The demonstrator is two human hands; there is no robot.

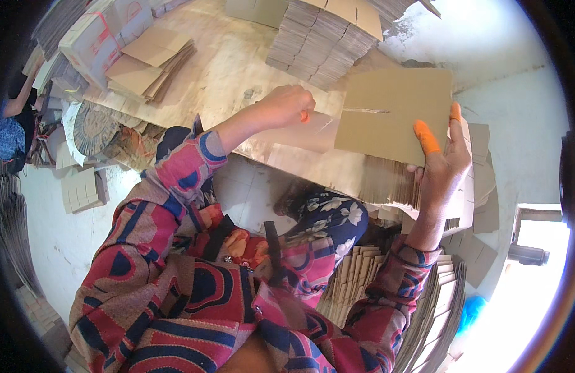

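Note:
My right hand (446, 158), with orange finger covers on the thumb and a finger, grips a brown cardboard sheet (393, 118) by its right edge. A narrow slit runs in from the sheet's left side. Beneath it is a stack of cardboard pieces (390, 180) at the table's near edge. My left hand (287, 105) is closed, with an orange cover at one fingertip, above a thin brown piece (309, 133) on the table. Whether its fingers pinch anything is hidden.
A tall stack of slit cardboard (318, 43) stands at the back of the wooden table (222, 74). A smaller cardboard pile (151, 62) lies at the left beside a white box (101, 37). More cardboard (356, 273) stands low at the right. Another person (14, 127) is at the far left.

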